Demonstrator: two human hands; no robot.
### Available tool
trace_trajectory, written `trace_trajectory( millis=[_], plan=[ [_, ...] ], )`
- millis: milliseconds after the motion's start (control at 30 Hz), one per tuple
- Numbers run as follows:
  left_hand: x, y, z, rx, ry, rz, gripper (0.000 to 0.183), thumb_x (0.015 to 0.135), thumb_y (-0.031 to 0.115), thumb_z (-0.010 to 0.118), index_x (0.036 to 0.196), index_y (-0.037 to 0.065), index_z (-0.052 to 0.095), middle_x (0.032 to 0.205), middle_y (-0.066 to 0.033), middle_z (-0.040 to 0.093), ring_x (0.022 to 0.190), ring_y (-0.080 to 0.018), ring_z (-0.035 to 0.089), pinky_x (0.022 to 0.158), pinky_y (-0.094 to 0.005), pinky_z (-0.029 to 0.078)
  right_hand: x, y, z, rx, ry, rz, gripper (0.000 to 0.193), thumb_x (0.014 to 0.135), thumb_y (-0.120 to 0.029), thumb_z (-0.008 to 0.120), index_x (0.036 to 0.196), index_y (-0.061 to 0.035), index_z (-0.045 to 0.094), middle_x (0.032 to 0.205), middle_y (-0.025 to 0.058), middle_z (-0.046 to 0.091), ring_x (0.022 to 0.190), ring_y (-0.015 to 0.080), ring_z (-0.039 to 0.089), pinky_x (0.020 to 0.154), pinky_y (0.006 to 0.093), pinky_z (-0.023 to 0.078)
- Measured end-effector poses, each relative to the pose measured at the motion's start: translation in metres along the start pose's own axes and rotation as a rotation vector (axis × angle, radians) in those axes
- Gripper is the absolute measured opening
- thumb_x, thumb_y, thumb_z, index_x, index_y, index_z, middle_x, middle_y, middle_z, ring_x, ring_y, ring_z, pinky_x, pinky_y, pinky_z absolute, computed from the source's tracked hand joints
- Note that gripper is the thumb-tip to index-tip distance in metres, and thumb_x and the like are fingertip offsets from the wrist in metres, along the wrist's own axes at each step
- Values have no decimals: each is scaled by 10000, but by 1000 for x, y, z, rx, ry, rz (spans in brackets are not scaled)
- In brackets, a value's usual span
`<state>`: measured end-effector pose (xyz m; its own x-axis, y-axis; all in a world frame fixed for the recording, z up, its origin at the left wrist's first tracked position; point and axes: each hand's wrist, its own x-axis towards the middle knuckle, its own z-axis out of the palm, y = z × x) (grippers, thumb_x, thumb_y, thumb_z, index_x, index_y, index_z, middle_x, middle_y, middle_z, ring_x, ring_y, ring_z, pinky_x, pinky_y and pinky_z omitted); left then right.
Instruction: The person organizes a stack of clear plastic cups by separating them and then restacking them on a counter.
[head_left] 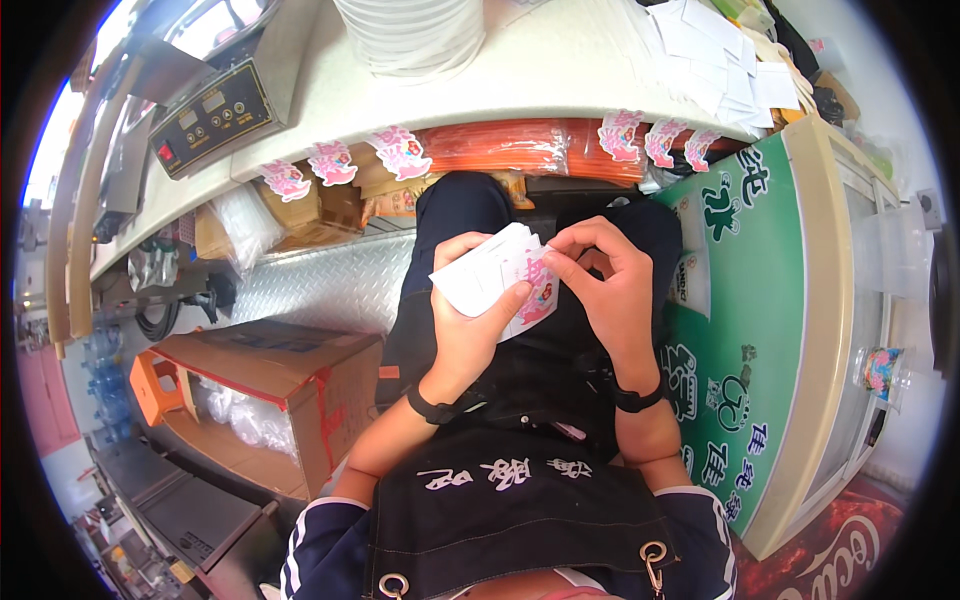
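Note:
Over my lap, my left hand [468,325] grips a stack of white sticker sheets [478,278], thumb on top and fingers beneath. The front sheet carries a pink cartoon sticker [540,292] on its right side. My right hand [612,285] pinches the upper right corner of the stack with thumb and forefinger, its other fingers curled. Whether it has the sticker or its backing paper cannot be made out. Similar pink stickers [402,153] hang along the counter's front edge, in one group to the left and another [621,135] to the right.
Beyond my knees runs a white counter [560,80] with stacked white tubs [415,35], a control-panel machine [215,115] and scattered white papers [705,60]. A cardboard box [345,415] of clear plastic is at left. A green-sided cabinet [745,330] stands close on my right.

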<state>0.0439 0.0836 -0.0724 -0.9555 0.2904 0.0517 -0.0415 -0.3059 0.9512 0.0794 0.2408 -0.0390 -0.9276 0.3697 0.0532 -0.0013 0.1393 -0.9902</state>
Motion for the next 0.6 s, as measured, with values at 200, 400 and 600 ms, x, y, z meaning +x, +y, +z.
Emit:
trace_trajectory(
  millis=[200,400,600],
  plan=[
    [-1,-3,3,16,19,33,554,797,-6,783,1243,7,454,1168,-82,560,1079,-153,601,930,-297,497,-3,6,9,-251,188,-275,140,750,18,780,842,-26,682,846,38,670,699,136,573,539,245,438],
    [-1,-2,5,43,26,39,543,803,-11,778,1241,0,458,1167,-72,548,1078,-145,598,924,-293,498,-3,9,16,-308,264,-372,146,737,35,776,831,-24,681,830,50,682,723,182,572,528,267,454],
    [-3,-2,7,34,25,34,538,809,-12,772,1244,-1,455,1169,-75,549,1074,-140,596,921,-291,500,-3,9,16,-370,283,-407,150,729,26,778,834,-30,687,836,57,690,762,204,601,548,287,474]
  ],
)
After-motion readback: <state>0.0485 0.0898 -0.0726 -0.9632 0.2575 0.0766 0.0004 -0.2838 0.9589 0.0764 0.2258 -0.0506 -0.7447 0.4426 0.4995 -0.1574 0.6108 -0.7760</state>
